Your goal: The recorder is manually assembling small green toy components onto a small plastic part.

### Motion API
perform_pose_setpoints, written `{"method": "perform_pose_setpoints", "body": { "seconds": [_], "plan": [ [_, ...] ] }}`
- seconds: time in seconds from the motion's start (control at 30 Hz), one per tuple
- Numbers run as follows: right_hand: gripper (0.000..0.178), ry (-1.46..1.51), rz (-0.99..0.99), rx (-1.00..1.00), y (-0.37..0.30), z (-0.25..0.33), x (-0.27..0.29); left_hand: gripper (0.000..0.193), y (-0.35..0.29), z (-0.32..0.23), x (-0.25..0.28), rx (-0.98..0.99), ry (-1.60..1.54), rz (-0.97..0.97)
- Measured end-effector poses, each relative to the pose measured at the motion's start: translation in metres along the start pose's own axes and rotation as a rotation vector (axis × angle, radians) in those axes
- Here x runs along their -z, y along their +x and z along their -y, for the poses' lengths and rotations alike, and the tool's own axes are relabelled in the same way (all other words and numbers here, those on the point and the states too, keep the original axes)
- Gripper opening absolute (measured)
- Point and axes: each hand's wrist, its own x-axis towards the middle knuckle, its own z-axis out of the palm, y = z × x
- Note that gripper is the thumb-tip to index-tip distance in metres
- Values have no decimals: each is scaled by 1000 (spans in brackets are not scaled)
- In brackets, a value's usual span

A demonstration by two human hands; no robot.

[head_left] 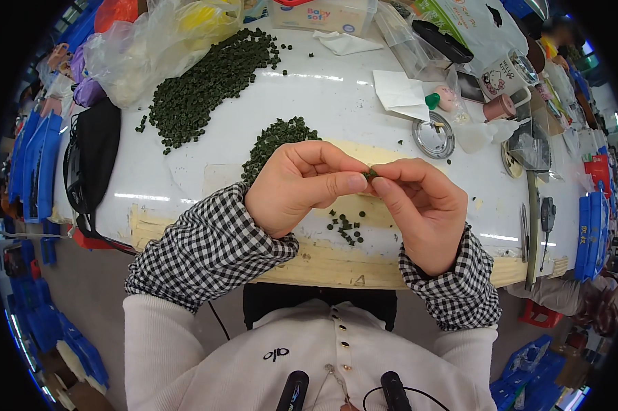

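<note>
Between the thumbs and forefingers of both hands is one small dark green part [370, 174], mostly covered by the fingertips. My left hand [298, 185] pinches it from the left, while my right hand [422, 202] pinches it from the right. Beneath them the white table [302, 85] carries loose green parts of the same kind. A smaller pile of green parts [281, 137] lies just behind my left hand, partly hidden by it. Several scattered green parts [345, 227] lie near the front edge, below the hands. Checked sleeve covers wrap both forearms.
A large heap of green parts [199, 92] spreads at the back left beside clear plastic bags [151, 55]. Toward the right are a round metal lid [433, 135], a white mug [504, 75], a white tissue [401, 94], tweezers [525, 233] and a screwdriver [547, 216]. A black bag [96, 154] hangs at the left edge.
</note>
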Motion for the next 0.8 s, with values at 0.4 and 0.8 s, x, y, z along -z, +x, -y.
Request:
{"method": "perform_pose_setpoints", "body": {
  "seconds": [0.4, 0.8],
  "plan": [
    [22, -284, -14, 166, 3, 2, -2, 14, -1, -4, -4, -206, 423, -164],
    [28, -411, 24, 254, -1, 3, -7, 13, -5, -6, -2, -267, 453, -165]
  ]
}}
